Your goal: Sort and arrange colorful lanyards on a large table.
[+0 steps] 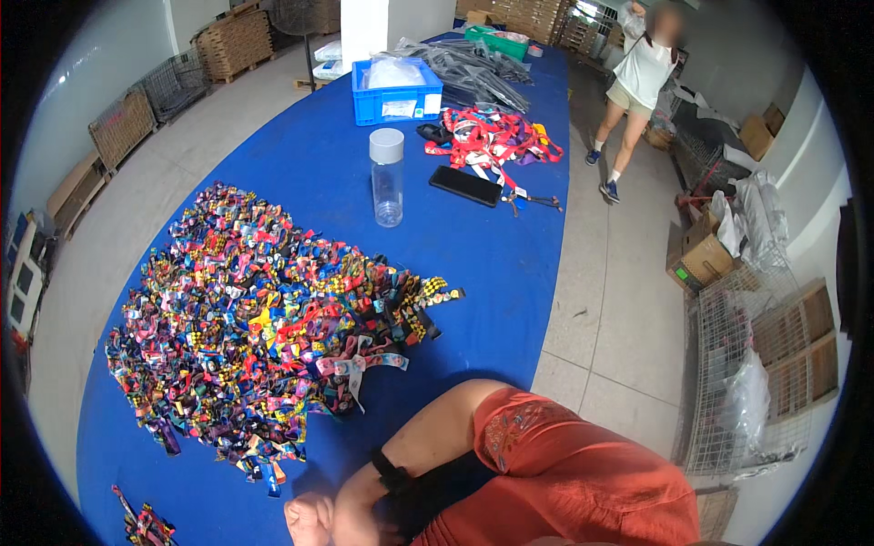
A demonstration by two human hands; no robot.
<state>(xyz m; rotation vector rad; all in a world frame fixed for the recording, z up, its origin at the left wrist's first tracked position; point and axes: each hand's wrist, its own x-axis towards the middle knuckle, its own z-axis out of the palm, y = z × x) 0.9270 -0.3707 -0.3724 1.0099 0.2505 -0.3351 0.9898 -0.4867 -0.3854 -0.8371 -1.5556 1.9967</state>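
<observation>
At the lower edge, my right forearm bends in from a red sleeve, with a black band on the wrist. My right hand is close beside my left hand, and its fingers are hidden. My left hand is closed; whatever it may hold does not show. Above both hands, a wide heap of short printed fabric straps in many colours lies on the blue-covered table. A smaller bunch of similar straps lies in the lower left corner, apart from the heap.
Beyond the heap stand a clear bottle with a pale lid, a black phone, red lanyards and a blue crate. Grey plastic-wrapped pieces and a green crate lie farther back. A person stands in the right aisle near wire cages.
</observation>
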